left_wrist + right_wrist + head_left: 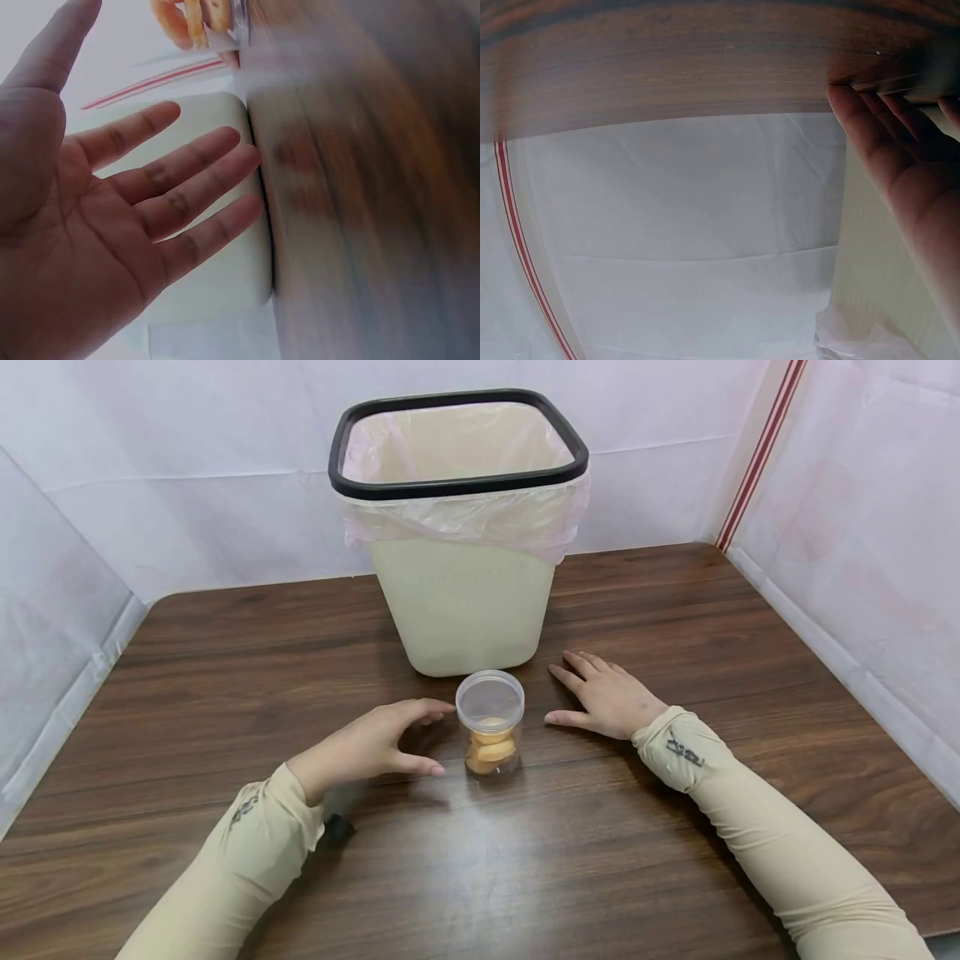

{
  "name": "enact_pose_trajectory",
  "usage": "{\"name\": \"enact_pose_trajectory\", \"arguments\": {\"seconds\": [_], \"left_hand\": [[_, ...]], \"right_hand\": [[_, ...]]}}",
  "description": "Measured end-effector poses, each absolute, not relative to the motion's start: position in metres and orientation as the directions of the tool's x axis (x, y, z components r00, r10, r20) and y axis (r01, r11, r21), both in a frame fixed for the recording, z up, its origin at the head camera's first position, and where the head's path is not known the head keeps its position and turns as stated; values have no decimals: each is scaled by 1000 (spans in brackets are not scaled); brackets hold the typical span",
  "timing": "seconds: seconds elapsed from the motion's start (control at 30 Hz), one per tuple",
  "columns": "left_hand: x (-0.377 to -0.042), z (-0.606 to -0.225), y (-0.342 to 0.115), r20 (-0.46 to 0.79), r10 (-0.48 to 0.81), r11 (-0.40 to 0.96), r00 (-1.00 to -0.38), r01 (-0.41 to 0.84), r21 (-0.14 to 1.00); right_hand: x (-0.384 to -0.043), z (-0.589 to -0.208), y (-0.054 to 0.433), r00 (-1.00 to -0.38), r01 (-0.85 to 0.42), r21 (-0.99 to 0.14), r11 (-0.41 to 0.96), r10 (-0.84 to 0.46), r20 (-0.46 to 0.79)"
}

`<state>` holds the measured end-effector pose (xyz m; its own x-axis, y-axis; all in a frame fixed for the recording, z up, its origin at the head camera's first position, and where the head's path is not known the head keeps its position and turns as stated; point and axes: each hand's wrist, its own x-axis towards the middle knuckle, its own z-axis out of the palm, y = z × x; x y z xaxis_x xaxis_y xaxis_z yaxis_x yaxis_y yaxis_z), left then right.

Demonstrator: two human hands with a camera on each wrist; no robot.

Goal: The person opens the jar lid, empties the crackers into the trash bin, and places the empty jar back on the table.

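Note:
A small clear jar point(480, 745) with a translucent lid stands upright on the table, several orange-yellow pieces point(496, 751) inside it. Left of the jar, my left hand point(378, 743) has its thumb and fingers spread apart; whether a fingertip touches the jar I cannot tell. In the left wrist view the palm point(82, 217) faces the camera and holds nothing. My right hand point(609, 697) rests on the table to the jar's right, fingers stretched out and apart from it. Its fingertips point(841, 94) meet the tabletop in the right wrist view.
Behind the jar stands a cream trash bin point(465, 602) with a black rim point(457, 487) and a pale pink liner bag point(465, 522). A dark brown wooden table point(247, 668) lies under everything. White sheeting point(187, 468) hangs around its back and sides. A small black object point(337, 831) shows beside the left cuff.

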<state>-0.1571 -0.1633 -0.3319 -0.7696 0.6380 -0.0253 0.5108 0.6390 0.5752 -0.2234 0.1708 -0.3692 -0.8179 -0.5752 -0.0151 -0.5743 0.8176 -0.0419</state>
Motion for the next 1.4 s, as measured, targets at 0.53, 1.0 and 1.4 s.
{"name": "enact_pose_trajectory", "arguments": {"seconds": [0.53,1.0,1.4], "left_hand": [[-153,-332,-153,150,566,561,-811,512,651],[-148,-334,-138,197,569,503,-798,528,684],[-146,-340,-129,158,536,506,-829,466,726]], "right_hand": [[-222,-368,170,-815,-579,-38,815,-580,-10],[-223,-369,170,-819,-573,-31,819,-574,-22],[-221,-367,169,-821,-570,-39,821,-571,-27]]}}
